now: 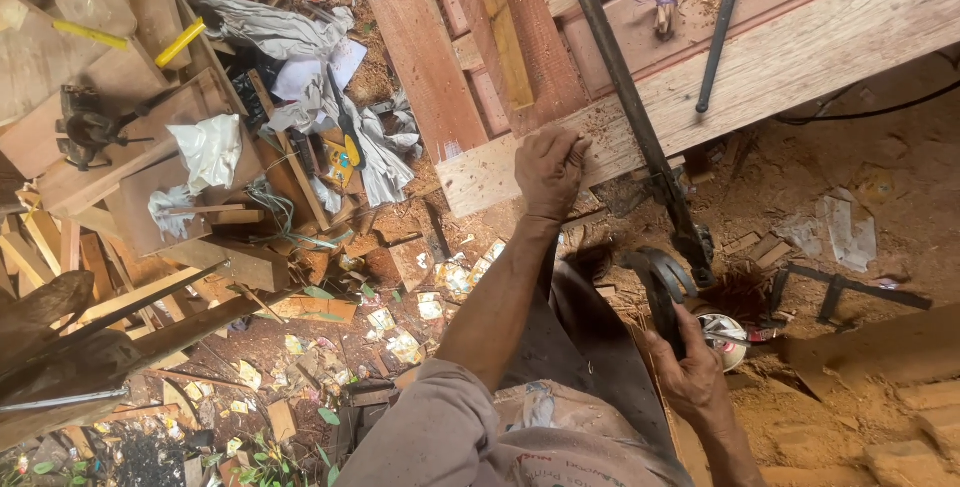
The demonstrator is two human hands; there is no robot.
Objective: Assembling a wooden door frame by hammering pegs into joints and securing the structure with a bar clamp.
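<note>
Small yellow-green packets [400, 332] litter the sawdust floor below the door's corner. Left hand [548, 169] presses, fingers curled, on the pale wooden door's [800, 42] near edge. Right hand [690, 372] grips the long black clamp's [640, 137] handle.

Dirt floor [860, 277] right of the hands, reddish-brown, sawdust and wood chips all over; daylight, soft, no hard shadows. Left of the hands, a cluttered heap: stacked offcut planks [120, 247], crumpled grey cloth [270, 32], a white rag [210, 147], paper scraps [410, 332] and a few green leaves strewn on the ground. Above the hands, long pale boards [800, 57] run across on a slant with reddish planks [430, 67] beside them, and a black open-end wrench [722, 27] lies on the boards, well apart from the hands.
</note>
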